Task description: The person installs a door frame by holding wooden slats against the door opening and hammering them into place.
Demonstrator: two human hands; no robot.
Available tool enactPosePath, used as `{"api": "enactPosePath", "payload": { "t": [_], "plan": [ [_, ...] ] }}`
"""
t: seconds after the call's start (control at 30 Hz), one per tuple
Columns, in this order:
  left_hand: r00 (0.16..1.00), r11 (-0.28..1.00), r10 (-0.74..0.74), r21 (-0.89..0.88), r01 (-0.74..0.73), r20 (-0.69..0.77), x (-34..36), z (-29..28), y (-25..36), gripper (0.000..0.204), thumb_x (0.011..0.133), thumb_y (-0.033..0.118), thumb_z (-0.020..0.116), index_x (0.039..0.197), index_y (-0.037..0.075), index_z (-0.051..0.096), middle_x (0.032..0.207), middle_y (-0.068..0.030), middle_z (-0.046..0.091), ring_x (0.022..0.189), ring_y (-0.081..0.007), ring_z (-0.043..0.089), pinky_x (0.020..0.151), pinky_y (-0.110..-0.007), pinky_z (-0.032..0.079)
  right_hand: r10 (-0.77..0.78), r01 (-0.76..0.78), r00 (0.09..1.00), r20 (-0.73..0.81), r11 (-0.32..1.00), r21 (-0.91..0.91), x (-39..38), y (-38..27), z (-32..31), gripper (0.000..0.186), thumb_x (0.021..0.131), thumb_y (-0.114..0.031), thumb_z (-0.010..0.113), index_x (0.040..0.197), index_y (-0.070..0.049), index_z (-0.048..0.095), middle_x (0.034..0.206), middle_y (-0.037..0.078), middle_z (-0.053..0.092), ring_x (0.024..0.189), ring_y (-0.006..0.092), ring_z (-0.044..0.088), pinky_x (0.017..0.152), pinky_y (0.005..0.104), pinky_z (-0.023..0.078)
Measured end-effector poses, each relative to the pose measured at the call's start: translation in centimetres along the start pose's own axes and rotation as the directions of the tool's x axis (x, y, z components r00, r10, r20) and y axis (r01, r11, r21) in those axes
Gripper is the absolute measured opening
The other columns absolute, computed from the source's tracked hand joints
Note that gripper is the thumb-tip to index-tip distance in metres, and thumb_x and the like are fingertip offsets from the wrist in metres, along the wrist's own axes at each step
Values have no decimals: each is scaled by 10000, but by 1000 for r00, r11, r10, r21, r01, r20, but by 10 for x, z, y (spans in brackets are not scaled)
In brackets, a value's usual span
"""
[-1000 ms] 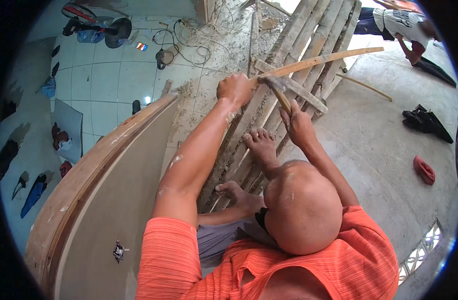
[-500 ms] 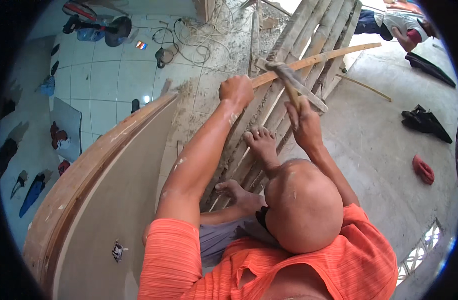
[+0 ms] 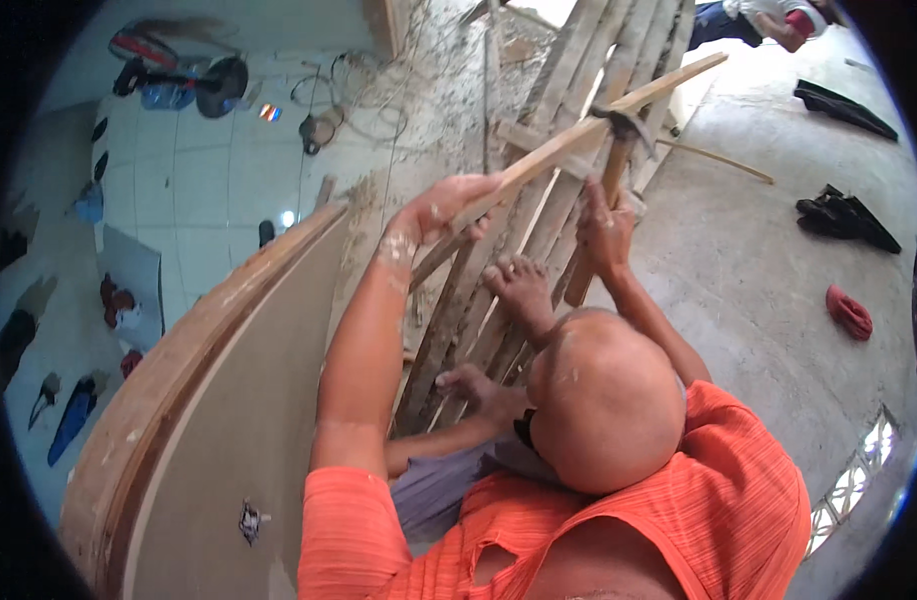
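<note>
My left hand (image 3: 449, 205) grips the near end of a long pale wooden strip (image 3: 554, 147), which runs diagonally up and to the right across weathered planks (image 3: 637, 45). My right hand (image 3: 606, 230) holds a claw hammer with a wooden handle; its metal head (image 3: 623, 124) is at the strip, right of my left hand. A short crosspiece (image 3: 527, 135) lies across the planks beneath the strip. A bare foot (image 3: 521, 290) rests on the planks between my arms, above a bald head (image 3: 604, 405) that hides part of the body below.
A board with a curved-looking wooden edge (image 3: 184, 365) stands at left. Cords (image 3: 379, 130) and a fan-like black tool (image 3: 224, 85) lie on the tiles. Black clothing or shoes (image 3: 844, 215) and a red cloth (image 3: 849, 312) are on the concrete at right. Another person (image 3: 739, 25) is at top right.
My left hand has shifted down and turned on the strip, which now slants more steeply. The hammer head has moved right along the strip, its handle now more upright.
</note>
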State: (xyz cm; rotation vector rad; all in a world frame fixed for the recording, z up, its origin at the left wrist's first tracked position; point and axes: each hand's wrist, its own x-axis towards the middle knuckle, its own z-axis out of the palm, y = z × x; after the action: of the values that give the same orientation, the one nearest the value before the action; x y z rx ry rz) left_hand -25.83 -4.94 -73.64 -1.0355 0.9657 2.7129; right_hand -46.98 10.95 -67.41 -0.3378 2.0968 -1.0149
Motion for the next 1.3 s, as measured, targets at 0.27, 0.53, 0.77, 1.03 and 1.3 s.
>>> {"api": "enactPosePath", "payload": {
  "t": [0.27,0.53,0.77,1.03,1.3],
  "plan": [
    [996,980,-78,-181,86,54,-3,-4,11,439,1054,417,519,1192,21,651,894,-20,699,623,-50,602,424,-184,454,-410,420,907,96,860,-290,-14,3,-4,283,978,-309,663,991,-41,572,612,45,495,543,146,533,511,362,446],
    [983,967,-5,-249,52,186,8,-22,-7,413,1046,403,535,1174,26,642,911,-29,701,616,-71,618,413,-184,446,-677,859,488,551,486,-163,-33,16,-18,449,808,-252,782,1158,-34,606,875,183,652,758,401,660,678,439,530],
    [994,955,-56,295,27,91,-12,-16,-2,408,957,447,663,1172,100,670,1011,-8,690,952,-119,608,847,-332,509,-296,300,952,82,838,-456,10,17,-4,459,894,-432,766,853,7,638,659,153,521,594,258,435,593,410,445],
    [746,359,584,926,118,-321,-75,28,14,451,807,520,760,1010,120,713,740,-155,714,747,-395,710,663,-494,547,179,-38,898,-401,941,337,91,6,-3,537,874,-504,768,1037,6,732,829,127,734,407,137,520,389,303,409],
    [455,199,850,962,189,-266,-218,27,33,275,806,410,784,960,194,714,708,-90,714,648,-325,704,551,-434,545,-176,231,969,-175,900,370,92,-75,19,522,920,-402,725,1281,-41,619,1058,176,720,555,148,605,442,293,453]
  ]
}}
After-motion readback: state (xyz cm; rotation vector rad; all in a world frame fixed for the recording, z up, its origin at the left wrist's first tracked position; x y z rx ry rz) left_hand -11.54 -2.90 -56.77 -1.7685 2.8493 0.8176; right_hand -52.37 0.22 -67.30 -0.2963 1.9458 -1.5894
